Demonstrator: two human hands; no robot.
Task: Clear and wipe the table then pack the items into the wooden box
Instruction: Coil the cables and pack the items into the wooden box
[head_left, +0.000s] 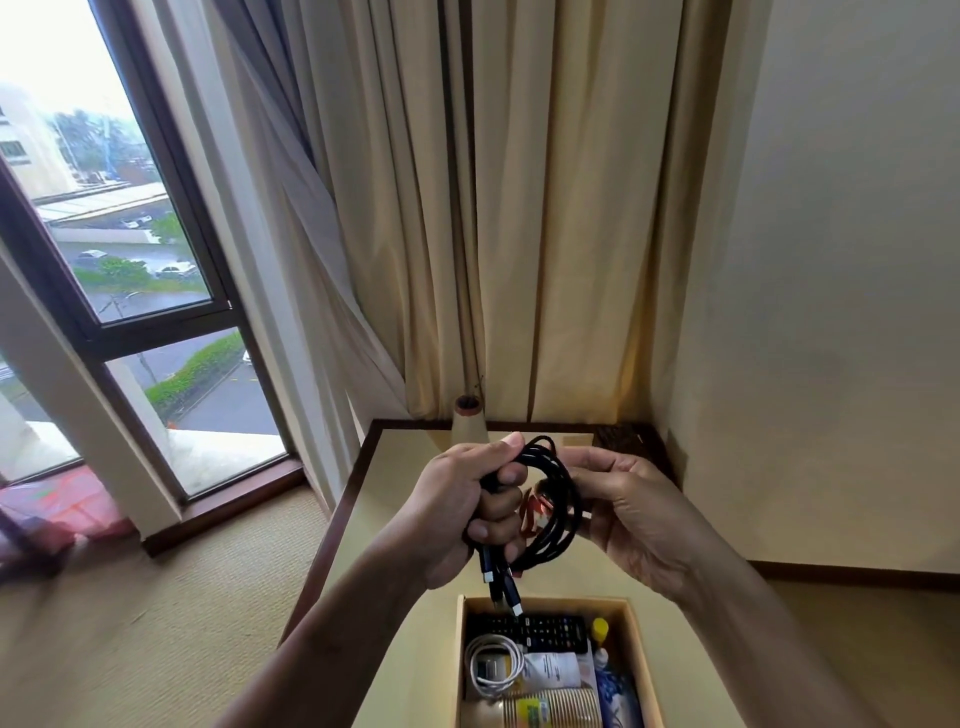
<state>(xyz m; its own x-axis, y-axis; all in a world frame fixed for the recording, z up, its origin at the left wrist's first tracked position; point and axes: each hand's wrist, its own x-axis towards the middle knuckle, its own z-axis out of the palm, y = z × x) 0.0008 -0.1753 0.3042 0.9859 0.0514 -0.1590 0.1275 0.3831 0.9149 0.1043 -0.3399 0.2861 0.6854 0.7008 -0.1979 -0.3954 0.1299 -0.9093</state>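
A coiled black cable (553, 512) hangs in the air above the table (395, 499). My left hand (462, 512) is closed around the coil's left side, and two plugs dangle below it. My right hand (631, 512) holds the coil's right edge with its fingertips. Below the cable sits the open wooden box (640, 654). Inside it lie a black remote (535, 631), a coiled white cable (491, 667), a stack of paper cups (556, 709), a white tube (553, 670) and a yellow-capped bottle (601, 631).
A cone-shaped beige lamp base (467, 421) stands at the table's far edge against beige curtains (519, 234). A wall (831, 312) lies to the right, a tall window (104, 260) to the left. Carpet (156, 623) surrounds the table.
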